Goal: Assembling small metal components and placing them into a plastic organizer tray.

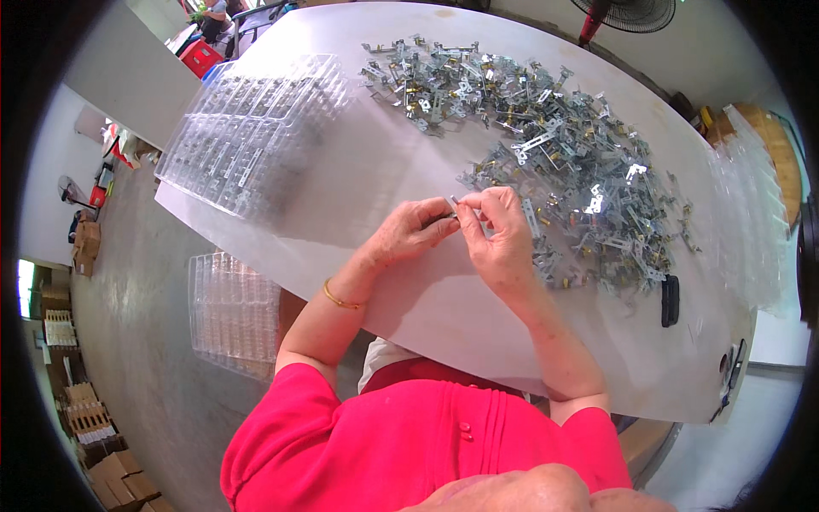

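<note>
Over the near part of the white table, my left hand [413, 230] and my right hand [498, 234] meet, fingertips pinched together. Between them a small metal part [454, 200] shows only its pale tip; the fingers cover the rest. Just beyond and to the right of my right hand spreads a large heap of small metal brackets [546, 136], silvery with some brass-coloured bits. To the left stands a stack of clear plastic trays [247, 136], their compartments filled with similar metal parts.
More clear trays [230, 311] sit low beside the table's left edge. A black oblong object [670, 300] lies right of the heap, with clear plastic sheets [751, 205] beyond it. A fan [627, 13] stands past the far edge. Cardboard boxes [119, 478] line the floor at left.
</note>
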Demonstrator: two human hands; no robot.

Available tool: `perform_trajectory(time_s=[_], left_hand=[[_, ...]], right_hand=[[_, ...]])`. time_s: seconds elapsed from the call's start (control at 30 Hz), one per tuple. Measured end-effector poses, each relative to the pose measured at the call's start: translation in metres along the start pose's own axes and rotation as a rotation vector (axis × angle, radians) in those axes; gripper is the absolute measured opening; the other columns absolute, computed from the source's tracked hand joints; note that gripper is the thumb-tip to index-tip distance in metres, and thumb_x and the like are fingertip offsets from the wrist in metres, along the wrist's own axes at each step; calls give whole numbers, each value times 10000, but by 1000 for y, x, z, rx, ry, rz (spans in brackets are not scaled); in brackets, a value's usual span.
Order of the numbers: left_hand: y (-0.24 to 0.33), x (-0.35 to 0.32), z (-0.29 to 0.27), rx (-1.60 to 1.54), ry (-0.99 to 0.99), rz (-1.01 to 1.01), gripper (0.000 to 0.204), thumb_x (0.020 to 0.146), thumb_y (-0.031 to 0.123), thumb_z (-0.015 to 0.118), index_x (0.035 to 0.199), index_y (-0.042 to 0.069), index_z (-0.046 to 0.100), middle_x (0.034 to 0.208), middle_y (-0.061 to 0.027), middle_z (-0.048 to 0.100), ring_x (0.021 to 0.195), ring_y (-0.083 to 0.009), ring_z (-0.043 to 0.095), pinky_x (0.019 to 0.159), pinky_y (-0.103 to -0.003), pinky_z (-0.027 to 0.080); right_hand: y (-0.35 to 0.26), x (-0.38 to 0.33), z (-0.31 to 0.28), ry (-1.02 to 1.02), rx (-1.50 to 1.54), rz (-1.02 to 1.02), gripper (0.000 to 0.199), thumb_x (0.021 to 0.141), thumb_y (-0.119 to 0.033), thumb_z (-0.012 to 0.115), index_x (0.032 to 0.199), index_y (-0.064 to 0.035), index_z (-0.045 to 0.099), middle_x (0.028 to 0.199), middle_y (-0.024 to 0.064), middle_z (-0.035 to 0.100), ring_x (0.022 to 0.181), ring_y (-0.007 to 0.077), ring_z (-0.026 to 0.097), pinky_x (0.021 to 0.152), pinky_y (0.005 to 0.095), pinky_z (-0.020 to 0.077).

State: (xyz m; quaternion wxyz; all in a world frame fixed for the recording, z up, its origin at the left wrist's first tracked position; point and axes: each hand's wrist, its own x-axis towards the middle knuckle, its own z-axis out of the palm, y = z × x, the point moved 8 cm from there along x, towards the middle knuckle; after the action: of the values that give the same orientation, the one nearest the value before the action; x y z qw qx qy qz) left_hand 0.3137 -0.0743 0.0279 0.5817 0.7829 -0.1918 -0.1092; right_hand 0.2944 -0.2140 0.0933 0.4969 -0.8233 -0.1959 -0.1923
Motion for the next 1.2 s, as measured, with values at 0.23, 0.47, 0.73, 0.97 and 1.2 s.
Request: perform_trajectory(time_s=[0.23,0.47,0.73,0.97,1.2], left_hand=[[-4,0,-6,-684,-18,-110,325,1002,341,546,855,54,582,657,-13,526,539,-94,471,453,-233,337],[-5,1,-9,-770,17,-100,323,1002,348,547,847,66,576,643,-10,520,521,-95,463,437,-235,324],[3,-2,-17,-378,71,9,287,1001,299,568,889,38,607,662,2,559,559,-67,498,480,-222,367],[5,-3,-11,-129,71,-48,224,942,234,655,897,17,623,675,26,552,587,-43,463,514,-229,375],[17,-3,-3,37,54,68,179,883,163,710,880,4,629,637,11,506,604,-48,411,514,-253,353]], right_hand=[[25,1,-4,51,358,282,54,951,-115,632,960,-63,631,692,14,538,601,68,457,527,246,382],[31,-8,11,-57,287,348,73,952,-143,641,961,-71,632,586,-3,493,541,52,410,489,251,351],[28,-4,6,-93,104,254,78,961,-140,610,986,-70,631,626,63,600,565,108,585,514,307,439],[44,-9,18,-212,442,544,151,997,-145,544,1081,-39,609,791,83,674,696,139,661,622,288,532],[46,-11,25,-297,517,516,130,987,-101,562,1073,-25,621,872,53,657,735,105,625,664,271,517]])
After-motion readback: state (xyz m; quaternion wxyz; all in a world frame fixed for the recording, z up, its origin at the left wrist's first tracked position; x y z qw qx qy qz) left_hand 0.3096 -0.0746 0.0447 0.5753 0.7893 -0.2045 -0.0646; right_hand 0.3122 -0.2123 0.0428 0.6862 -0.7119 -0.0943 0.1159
